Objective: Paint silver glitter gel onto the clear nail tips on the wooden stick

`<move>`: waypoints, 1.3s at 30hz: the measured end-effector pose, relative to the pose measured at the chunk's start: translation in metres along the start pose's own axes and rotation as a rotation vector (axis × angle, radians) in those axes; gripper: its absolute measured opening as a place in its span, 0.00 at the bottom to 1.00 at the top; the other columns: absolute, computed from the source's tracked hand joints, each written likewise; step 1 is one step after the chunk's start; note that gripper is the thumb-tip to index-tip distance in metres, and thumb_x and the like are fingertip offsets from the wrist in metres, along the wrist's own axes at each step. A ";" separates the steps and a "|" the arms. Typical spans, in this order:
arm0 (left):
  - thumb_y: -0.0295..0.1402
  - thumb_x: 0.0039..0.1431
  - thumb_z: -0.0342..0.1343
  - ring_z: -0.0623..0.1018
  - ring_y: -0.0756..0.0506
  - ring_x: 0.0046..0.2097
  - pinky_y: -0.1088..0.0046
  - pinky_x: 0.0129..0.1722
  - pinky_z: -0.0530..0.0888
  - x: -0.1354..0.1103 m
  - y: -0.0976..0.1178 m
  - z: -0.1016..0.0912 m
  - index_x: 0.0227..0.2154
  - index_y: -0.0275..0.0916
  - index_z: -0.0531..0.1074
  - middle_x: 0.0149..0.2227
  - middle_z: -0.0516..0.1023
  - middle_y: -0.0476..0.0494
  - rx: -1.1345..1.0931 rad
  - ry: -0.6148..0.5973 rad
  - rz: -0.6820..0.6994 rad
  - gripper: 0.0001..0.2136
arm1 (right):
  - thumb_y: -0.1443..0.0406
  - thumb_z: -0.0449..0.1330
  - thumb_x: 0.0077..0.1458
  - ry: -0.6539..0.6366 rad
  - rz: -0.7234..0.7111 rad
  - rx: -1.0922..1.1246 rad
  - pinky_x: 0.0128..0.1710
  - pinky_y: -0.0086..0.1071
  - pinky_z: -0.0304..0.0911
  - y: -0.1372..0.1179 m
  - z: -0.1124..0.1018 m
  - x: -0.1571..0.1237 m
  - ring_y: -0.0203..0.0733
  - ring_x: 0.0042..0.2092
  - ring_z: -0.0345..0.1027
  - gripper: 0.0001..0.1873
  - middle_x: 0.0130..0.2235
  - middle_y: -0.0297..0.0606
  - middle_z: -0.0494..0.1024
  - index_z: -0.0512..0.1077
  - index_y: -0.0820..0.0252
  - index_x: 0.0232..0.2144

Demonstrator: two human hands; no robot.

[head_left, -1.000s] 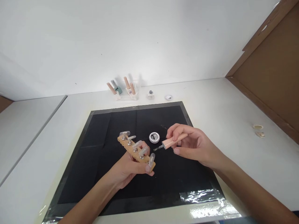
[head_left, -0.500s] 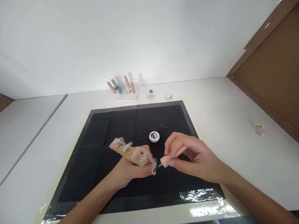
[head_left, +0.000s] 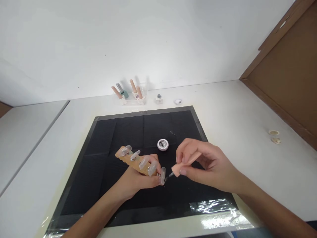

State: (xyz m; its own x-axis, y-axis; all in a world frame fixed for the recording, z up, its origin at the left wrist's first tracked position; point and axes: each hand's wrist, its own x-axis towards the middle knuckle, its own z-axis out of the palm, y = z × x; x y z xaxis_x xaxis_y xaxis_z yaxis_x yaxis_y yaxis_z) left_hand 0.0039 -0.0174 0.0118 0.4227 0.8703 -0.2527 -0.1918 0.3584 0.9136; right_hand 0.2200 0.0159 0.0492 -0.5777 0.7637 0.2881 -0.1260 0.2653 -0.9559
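My left hand [head_left: 141,180] is closed around a tan, wavy-edged nail tip stand [head_left: 135,162], held tilted above the black mat. Several clear false nails [head_left: 153,168] stick up from the stand in a row. My right hand [head_left: 203,163] pinches a peach-coloured nail polish brush [head_left: 177,169] by its cap. Its dark bristle end points left and sits close by the lower part of the nearest false nail [head_left: 162,176]; whether it touches is too small to tell. Beyond both hands, a small round pot [head_left: 162,144] with a silvery-grey inside rests on the mat.
A black mat [head_left: 128,129] is taped to the white table. Behind it stand a clear tray [head_left: 131,100] of polish bottles, a small glass bottle [head_left: 159,99] and a round lid [head_left: 178,101]. Two small beige pieces [head_left: 275,140] lie at right, near a brown panel [head_left: 292,76].
My right hand has shifted slightly to the right and up, drawing the brush tip back a little from the nearest false nail. My left hand and the stand stay nearly still.
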 end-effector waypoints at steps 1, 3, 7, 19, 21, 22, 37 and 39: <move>0.20 0.45 0.63 0.73 0.53 0.28 0.77 0.29 0.71 0.000 0.000 0.000 0.23 0.38 0.74 0.26 0.70 0.54 -0.003 -0.003 -0.005 0.07 | 0.72 0.62 0.53 -0.018 0.007 0.007 0.30 0.28 0.65 0.000 0.001 0.000 0.36 0.36 0.68 0.08 0.32 0.33 0.71 0.67 0.56 0.29; 0.20 0.45 0.63 0.74 0.53 0.28 0.76 0.29 0.71 0.000 0.001 0.001 0.22 0.38 0.74 0.26 0.70 0.54 -0.004 -0.004 -0.013 0.07 | 0.72 0.62 0.53 -0.021 0.052 -0.007 0.30 0.28 0.65 0.001 0.002 -0.001 0.37 0.36 0.69 0.07 0.32 0.33 0.73 0.68 0.56 0.30; 0.20 0.44 0.63 0.74 0.52 0.28 0.77 0.29 0.72 0.000 0.001 0.001 0.22 0.39 0.74 0.26 0.70 0.54 0.010 0.012 -0.017 0.07 | 0.71 0.64 0.52 0.075 0.191 0.037 0.33 0.28 0.66 0.001 -0.001 0.001 0.34 0.36 0.70 0.08 0.34 0.32 0.75 0.68 0.56 0.31; 0.25 0.45 0.65 0.72 0.52 0.29 0.76 0.30 0.70 0.002 0.002 0.004 0.22 0.38 0.73 0.26 0.70 0.53 0.077 0.131 0.011 0.06 | 0.70 0.62 0.54 0.011 0.337 0.260 0.30 0.23 0.67 0.000 -0.013 0.006 0.29 0.31 0.71 0.05 0.34 0.31 0.77 0.72 0.58 0.34; 0.26 0.45 0.65 0.72 0.52 0.28 0.76 0.30 0.68 0.002 0.002 0.004 0.22 0.38 0.73 0.26 0.69 0.53 0.115 0.149 0.028 0.06 | 0.67 0.62 0.56 0.046 0.327 0.223 0.28 0.23 0.65 0.001 -0.010 0.007 0.29 0.30 0.70 0.02 0.29 0.30 0.77 0.71 0.58 0.32; 0.27 0.45 0.65 0.72 0.52 0.29 0.75 0.30 0.68 0.002 0.002 0.004 0.22 0.38 0.73 0.27 0.68 0.53 0.135 0.152 0.030 0.06 | 0.66 0.62 0.56 0.056 0.322 0.210 0.29 0.24 0.64 0.001 -0.009 0.007 0.29 0.29 0.70 0.03 0.28 0.29 0.77 0.70 0.57 0.31; 0.27 0.46 0.61 0.68 0.52 0.28 0.75 0.28 0.64 0.002 0.005 0.010 0.22 0.37 0.70 0.27 0.66 0.53 0.346 0.098 0.010 0.05 | 0.65 0.62 0.55 0.128 0.310 0.163 0.27 0.28 0.64 0.010 0.011 0.005 0.33 0.28 0.72 0.08 0.25 0.30 0.77 0.66 0.57 0.27; 0.27 0.47 0.61 0.69 0.52 0.27 0.75 0.27 0.65 0.002 0.004 0.010 0.22 0.38 0.70 0.27 0.65 0.53 0.335 0.087 0.009 0.05 | 0.65 0.62 0.55 0.150 0.308 0.148 0.27 0.28 0.63 0.009 0.013 0.004 0.33 0.29 0.71 0.08 0.25 0.30 0.77 0.66 0.57 0.27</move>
State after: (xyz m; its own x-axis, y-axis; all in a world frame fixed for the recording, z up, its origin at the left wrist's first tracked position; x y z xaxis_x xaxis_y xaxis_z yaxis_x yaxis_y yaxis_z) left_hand 0.0128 -0.0172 0.0182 0.3423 0.9038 -0.2570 0.1127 0.2320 0.9662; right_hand 0.2064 0.0139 0.0412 -0.4836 0.8751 -0.0199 -0.0864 -0.0703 -0.9938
